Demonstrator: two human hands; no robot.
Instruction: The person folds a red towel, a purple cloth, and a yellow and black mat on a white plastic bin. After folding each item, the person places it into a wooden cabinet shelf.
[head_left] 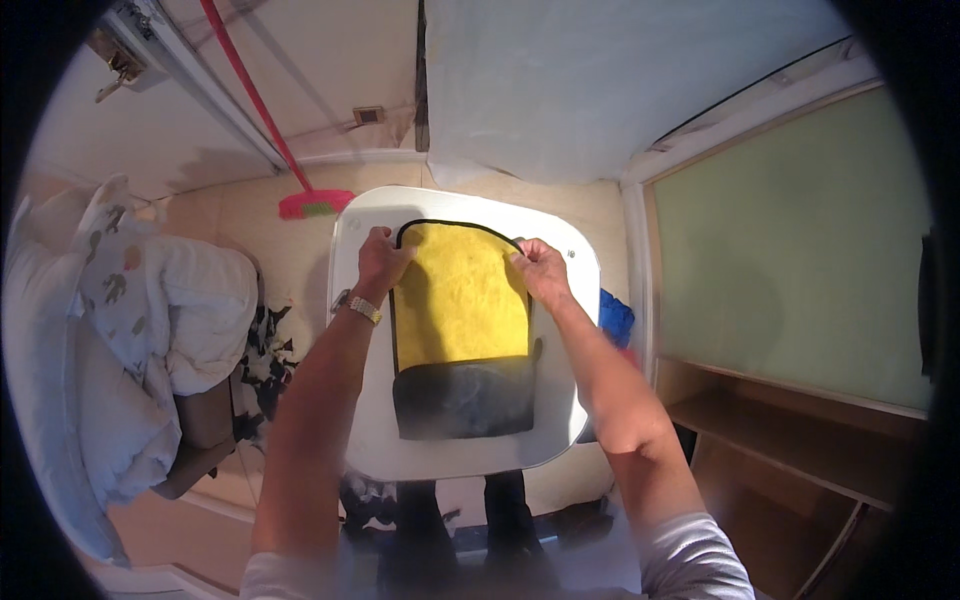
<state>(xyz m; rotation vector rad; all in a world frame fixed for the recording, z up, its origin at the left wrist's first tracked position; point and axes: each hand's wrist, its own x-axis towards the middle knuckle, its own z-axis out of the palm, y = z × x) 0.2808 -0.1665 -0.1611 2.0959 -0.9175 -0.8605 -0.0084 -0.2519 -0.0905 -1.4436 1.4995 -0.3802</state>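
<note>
A yellow cloth (468,290) with black edging lies spread on a white, round-cornered table (365,440). Its near end shows a dark grey panel (465,398); whether that is a folded-over side or a separate piece I cannot tell. My left hand (382,262) pinches the far left corner of the cloth, a metal-banded watch on the wrist. At the far right corner, my right hand (540,270) grips the edge between thumb and fingers. Both forearms reach over the table on either side of the cloth.
A pink broom (315,203) leans beyond the table at the far left. White bedding (200,310) is piled on the left, with dark scraps (268,350) on the floor beside it. Something blue (615,318) sits right of the table, near an open wooden shelf (790,430).
</note>
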